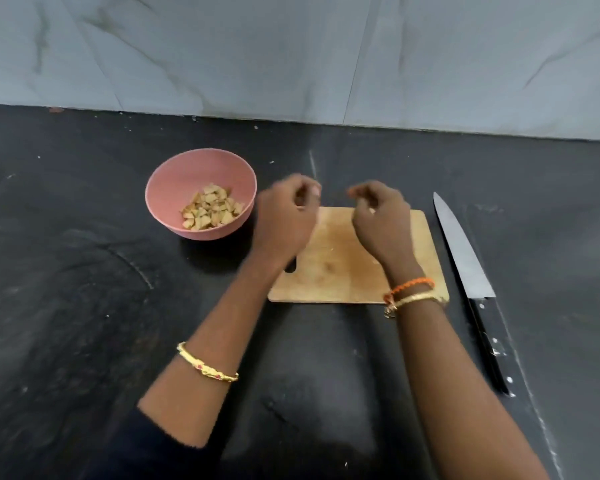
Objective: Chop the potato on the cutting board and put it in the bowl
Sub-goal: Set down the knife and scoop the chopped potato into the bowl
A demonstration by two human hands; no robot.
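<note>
The pink bowl point(167, 188) stands on the dark counter left of the wooden cutting board point(340, 271) and holds several chopped potato pieces point(210, 211). The board's surface is bare apart from tiny crumbs. My left hand point(284, 220) hovers over the board's far left corner, next to the bowl, with its fingers curled to the thumb and nothing visible in it. My right hand point(378, 220) hovers over the board's far edge, fingers also curled. A small pale speck shows at its fingertips, too blurred to identify. The knife point(465, 258) lies on the counter right of the board, untouched.
A black counter point(84, 306) spreads all around, with a grey marbled wall point(291, 57) behind it. The knife's blade points away from me and its black handle point(489, 348) lies toward me. A paler strip of counter runs along the right edge.
</note>
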